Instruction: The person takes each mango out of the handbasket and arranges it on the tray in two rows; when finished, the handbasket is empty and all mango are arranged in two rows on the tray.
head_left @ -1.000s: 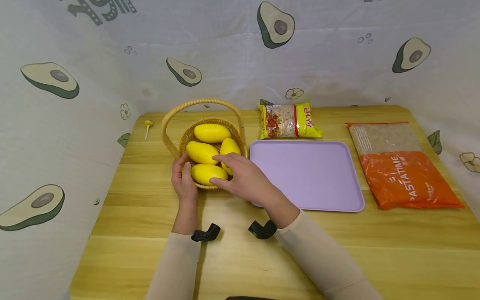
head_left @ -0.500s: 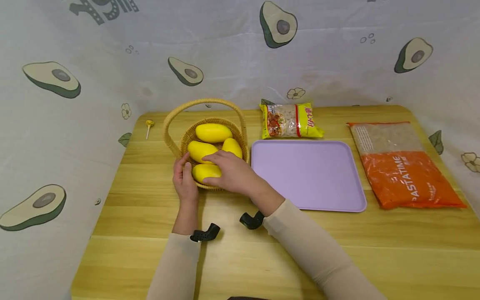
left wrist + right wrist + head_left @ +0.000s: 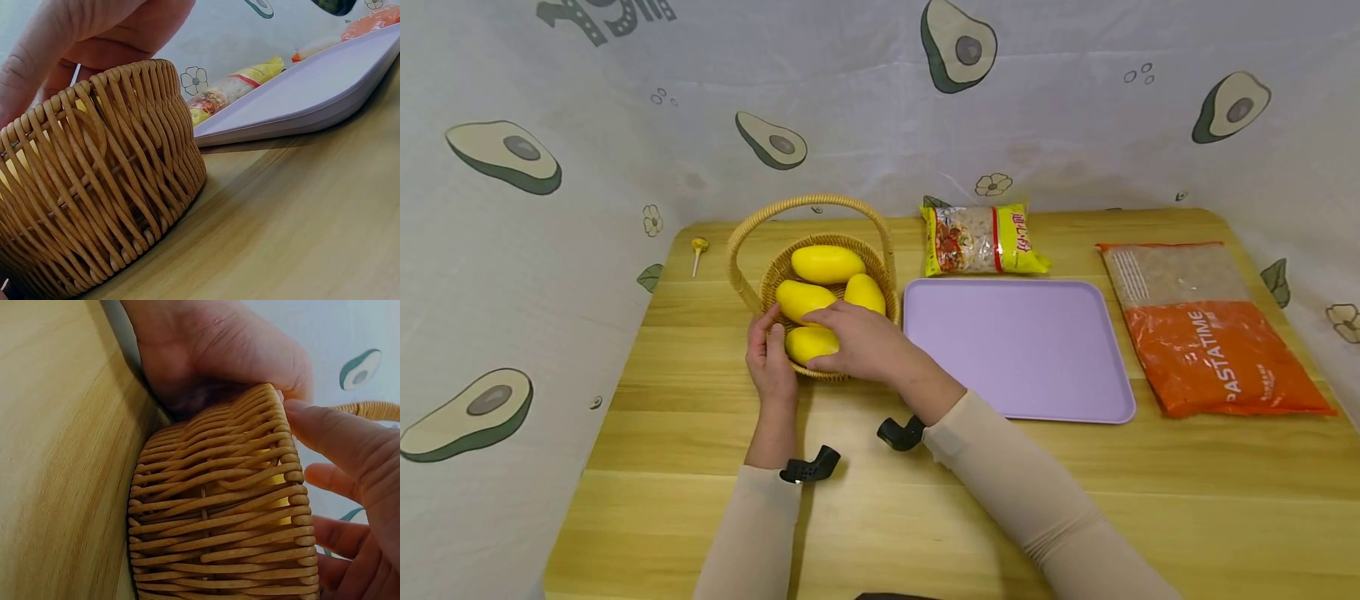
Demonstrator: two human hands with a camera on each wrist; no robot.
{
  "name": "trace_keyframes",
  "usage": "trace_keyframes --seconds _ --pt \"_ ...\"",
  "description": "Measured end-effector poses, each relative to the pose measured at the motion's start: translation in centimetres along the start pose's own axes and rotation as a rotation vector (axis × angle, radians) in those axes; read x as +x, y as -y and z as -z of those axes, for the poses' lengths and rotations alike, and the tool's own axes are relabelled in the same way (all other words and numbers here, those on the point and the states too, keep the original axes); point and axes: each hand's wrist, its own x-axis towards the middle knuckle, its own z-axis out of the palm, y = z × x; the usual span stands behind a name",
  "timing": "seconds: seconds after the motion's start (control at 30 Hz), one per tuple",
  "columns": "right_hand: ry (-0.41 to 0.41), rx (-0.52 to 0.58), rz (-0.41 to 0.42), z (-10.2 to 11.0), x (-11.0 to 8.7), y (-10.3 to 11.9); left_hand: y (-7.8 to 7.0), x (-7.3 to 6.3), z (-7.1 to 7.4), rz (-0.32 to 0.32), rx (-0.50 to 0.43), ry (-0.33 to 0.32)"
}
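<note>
A wicker basket with a tall arched handle stands on the table in the head view, holding several yellow mangoes. My left hand grips the basket's left side, its thumb at the rim; the right wrist view shows this palm against the woven wall. My right hand reaches over the right front rim and grasps the nearest mango, thumb on the near side and fingers on the far side. Its fingertips are partly hidden. Behind it lie a middle mango, a right one and a back one.
A lilac tray lies right of the basket. Behind it is a yellow-ended food packet; farther right, an orange pasta bag. A lollipop lies at the back left. Printed curtains enclose the table's back and sides.
My right hand has moved left and farther over the nearest mango, its fingers closing around it; in the last half second it barely moves. The left hand stays on the basket.
</note>
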Motion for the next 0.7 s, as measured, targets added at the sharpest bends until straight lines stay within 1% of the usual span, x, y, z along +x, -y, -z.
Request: trace_keyframes --seconds 0.17,0.33,0.4,0.53,0.63,0.7 --pt "0.021 0.019 0.001 0.2 -0.1 -0.1 -0.1 -0.1 0.0 0.029 -0.016 0.004" --pt "0.025 0.023 0.017 0.2 -0.1 -0.4 -0.1 0.0 0.1 0.012 -0.025 0.02" --pt "0.025 0.025 0.021 0.1 0.0 -0.6 -0.1 0.0 0.2 0.012 -0.018 0.038" --pt "0.02 0.04 0.023 0.0 0.0 -0.8 -0.1 0.1 0.8 0.016 0.028 0.093" --pt "0.014 0.047 0.022 -0.2 -0.1 -0.9 0.0 0.1 1.2 0.023 0.038 0.132" --pt "0.013 0.046 0.02 -0.3 -0.1 -0.9 0.0 0.1 1.4 0.028 0.036 0.147"
